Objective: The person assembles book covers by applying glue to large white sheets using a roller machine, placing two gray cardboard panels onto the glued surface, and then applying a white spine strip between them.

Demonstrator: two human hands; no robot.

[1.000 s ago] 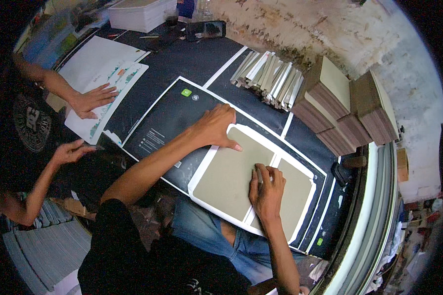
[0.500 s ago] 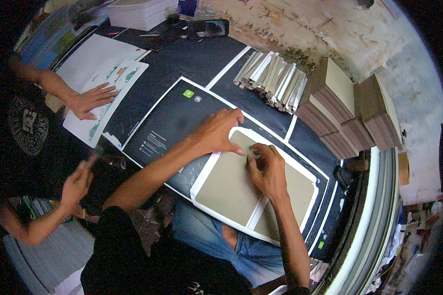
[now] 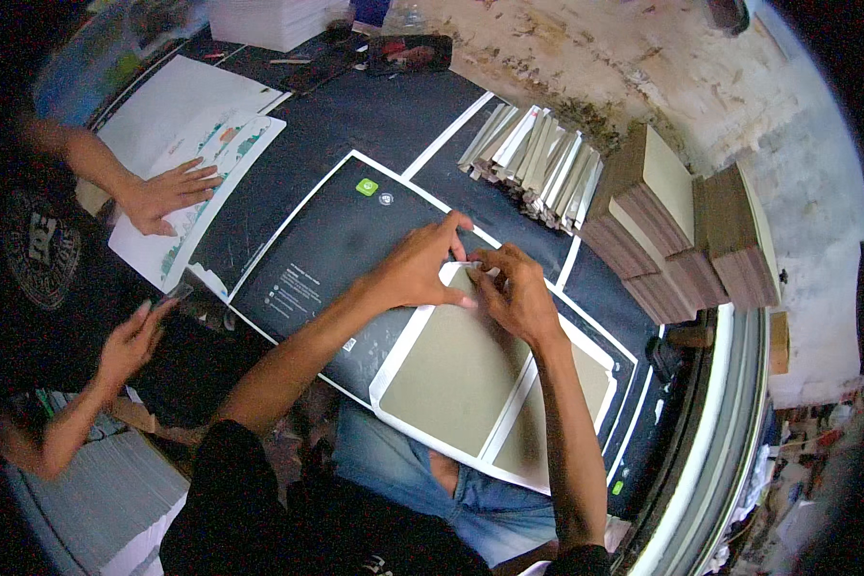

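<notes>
A book cover lies open on the work surface, its beige-grey boards [image 3: 451, 374] facing up and a white border [image 3: 400, 360] folded round their edges. A white strip [image 3: 512, 408] separates the two boards. Across the cover's far left corner rests my left hand [image 3: 415, 269], thumb stretched over the board and fingers apart beyond the edge. Next to it, my right hand [image 3: 523, 300] pinches the white edge flap at that far corner. Its fingertips partly hide the fold. Under the cover is a black printed sheet [image 3: 307, 230] with a green square mark.
Bundled board strips [image 3: 533, 158] lie at the back, beside stacks of grey boards [image 3: 658, 192]. A co-worker's hand [image 3: 168, 197] presses a printed white sheet [image 3: 187, 106] at left; their other hand [image 3: 130, 341] holds a small tool. Behind stand a paper stack [image 3: 264, 24] and a phone [image 3: 408, 55].
My right hand has moved away from me and left, up to the far corner's flap. My left hand has barely shifted. At left, the co-worker's hands have moved slightly left.
</notes>
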